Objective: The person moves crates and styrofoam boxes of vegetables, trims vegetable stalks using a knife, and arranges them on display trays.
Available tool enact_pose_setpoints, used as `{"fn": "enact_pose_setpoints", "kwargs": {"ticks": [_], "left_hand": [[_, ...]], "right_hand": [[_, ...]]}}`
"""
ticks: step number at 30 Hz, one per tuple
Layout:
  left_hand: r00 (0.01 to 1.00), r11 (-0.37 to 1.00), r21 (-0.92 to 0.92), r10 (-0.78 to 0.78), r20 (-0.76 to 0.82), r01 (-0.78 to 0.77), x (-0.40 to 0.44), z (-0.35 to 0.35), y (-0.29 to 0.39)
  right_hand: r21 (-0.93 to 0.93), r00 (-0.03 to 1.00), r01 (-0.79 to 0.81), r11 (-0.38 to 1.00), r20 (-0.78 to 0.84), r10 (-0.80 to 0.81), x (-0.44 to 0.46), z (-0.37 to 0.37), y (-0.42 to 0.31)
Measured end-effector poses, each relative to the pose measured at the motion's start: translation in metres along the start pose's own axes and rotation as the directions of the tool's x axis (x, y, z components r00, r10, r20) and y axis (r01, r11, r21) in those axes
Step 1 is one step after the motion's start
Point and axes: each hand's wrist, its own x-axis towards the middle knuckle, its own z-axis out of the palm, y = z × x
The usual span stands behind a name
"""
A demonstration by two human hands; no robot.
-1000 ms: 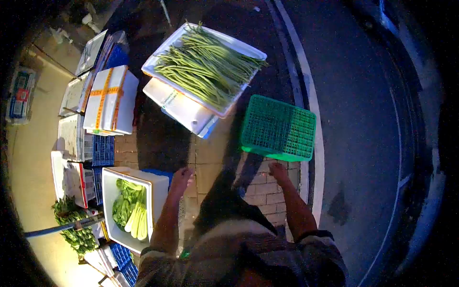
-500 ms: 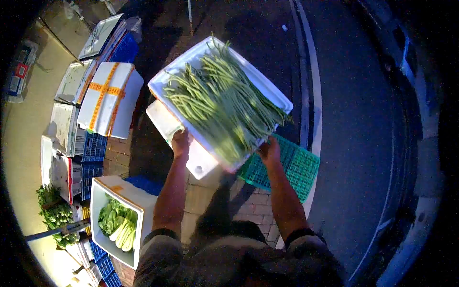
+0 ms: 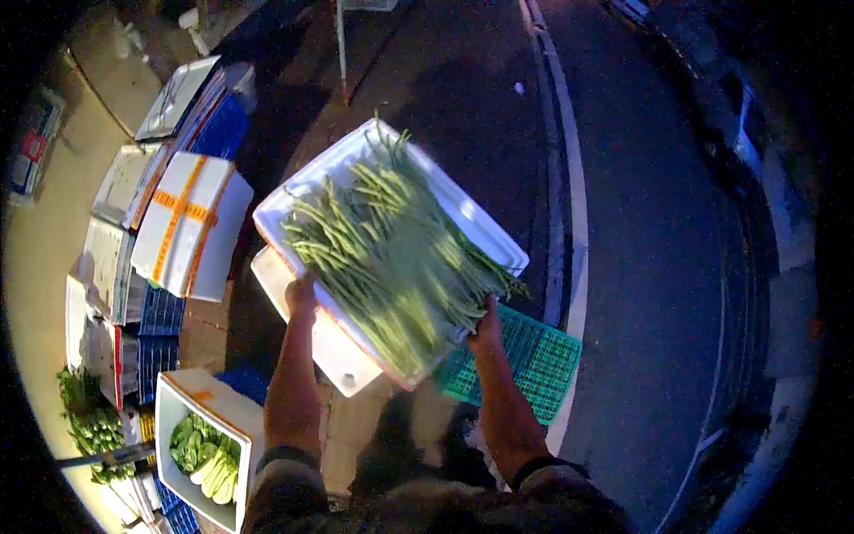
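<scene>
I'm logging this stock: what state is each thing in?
Bean tray: open, loaded with long beans
Left grip: on tray's edge
Right grip: on tray's edge
Lower foam box: partly hidden by tray
Green crate: partly hidden
Taped box: shut, tape crossed
Greens box: open, leafy greens inside

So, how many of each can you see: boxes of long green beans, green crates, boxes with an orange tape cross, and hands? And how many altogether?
Box of long green beans: 1
Green crate: 1
Box with an orange tape cross: 1
Hands: 2, left hand and right hand
Total: 5
</scene>
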Motion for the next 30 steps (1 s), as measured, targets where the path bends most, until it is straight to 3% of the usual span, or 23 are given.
{"fn": "enact_pose_setpoints", "kwargs": {"ticks": [1,2,5,7,9,11,13,14,15,16,17,19,20,21,22,23,24,26,27,29,30], "left_hand": [[0.994,0.975,-0.211,-0.048,0.099,0.068,-0.014,-0.005,0.015],[0.993,0.964,-0.258,-0.044,0.11,0.071,-0.032,-0.008,0.037],[0.978,0.913,-0.358,-0.155,0.142,0.197,-0.055,-0.002,0.043],[0.968,0.892,-0.399,-0.135,0.211,0.211,-0.061,-0.001,0.022],[0.956,0.787,-0.577,-0.054,0.288,0.218,-0.104,0.003,0.031],[0.949,0.78,-0.598,0.021,0.316,0.182,-0.152,0.012,0.027],[0.951,0.772,-0.616,0.049,0.304,0.157,-0.2,0.025,0.036],[0.94,0.676,-0.687,-0.025,0.34,0.266,-0.226,0.031,0.049],[0.911,0.635,-0.715,0.04,0.41,0.294,-0.222,0.032,0.008],[0.881,0.609,-0.712,0.045,0.471,0.349,-0.224,0.038,-0.004],[0.889,0.669,-0.667,0.019,0.457,0.329,-0.239,0.041,-0.018],[0.922,0.896,-0.43,0.065,0.381,0.115,-0.271,0.048,-0.04],[0.906,0.964,-0.265,0.136,0.401,-0.028,-0.283,0.044,-0.054],[0.838,0.961,0.114,0.157,0.522,-0.251,-0.279,0.017,-0.053],[0.754,0.759,0.402,0.174,0.633,-0.512,-0.276,-0.012,-0.053],[0.735,0.805,0.335,0.175,0.655,-0.49,-0.295,0.002,-0.047],[0.723,0.911,0.183,0.158,0.673,-0.369,-0.315,0.025,-0.035],[0.665,0.987,-0.049,0.141,0.733,-0.155,-0.354,0.074,-0.014],[0.614,0.991,-0.084,0.129,0.778,-0.101,-0.408,0.118,-0.007],[0.46,0.987,-0.098,0.147,0.876,-0.128,-0.428,0.14,0.043],[0.388,0.988,0.008,0.052,0.92,-0.151,-0.449,0.169,0.024]], "right_hand": [[-0.007,0.999,-0.027,1.0,-0.028,0.027,0.003,0.007,-0.003],[0.018,0.997,-0.074,0.997,0.031,0.073,-0.027,0.033,-0.012],[-0.061,0.999,0.042,0.997,0.025,-0.041,-0.021,0.013,-0.017],[-0.105,1.0,0.019,0.994,-0.002,-0.019,-0.02,0.007,-0.037],[-0.159,0.999,-0.018,0.987,-0.043,0.012,-0.03,-0.001,-0.061],[-0.206,0.995,-0.076,0.976,-0.085,0.059,-0.038,-0.025,-0.081],[-0.217,0.993,0.006,0.976,-0.111,-0.031,-0.029,-0.046,-0.114],[-0.214,0.988,0.032,0.976,-0.138,-0.063,-0.022,-0.069,-0.122],[-0.247,0.997,0.032,0.968,-0.063,-0.049,-0.017,-0.083,-0.136],[-0.289,1.0,0.028,0.957,-0.003,-0.03,-0.016,-0.082,-0.163],[-0.293,0.996,0.048,0.955,-0.053,-0.067,-0.028,-0.087,-0.18],[-0.249,0.986,0.106,0.963,-0.103,-0.135,-0.046,-0.129,-0.193],[-0.209,0.978,0.147,0.967,-0.115,-0.173,-0.05,-0.168,-0.194],[-0.168,0.969,0.187,0.968,-0.129,-0.21,-0.07,-0.2,-0.2],[-0.166,0.962,0.209,0.964,-0.145,-0.233,-0.084,-0.193,-0.197],[-0.177,0.95,0.224,0.958,-0.181,-0.255,-0.105,-0.2,-0.207],[-0.197,0.939,0.22,0.955,-0.223,-0.263,-0.126,-0.207,-0.219],[-0.245,0.91,0.229,0.942,-0.29,-0.296,-0.168,-0.224,-0.25],[-0.288,0.895,0.211,0.934,-0.328,-0.303,-0.192,-0.255,-0.283],[-0.339,0.85,0.195,0.92,-0.409,-0.331,-0.239,-0.254,-0.314],[-0.356,0.831,0.188,0.916,-0.439,-0.341,-0.257,-0.271,-0.329]]}}
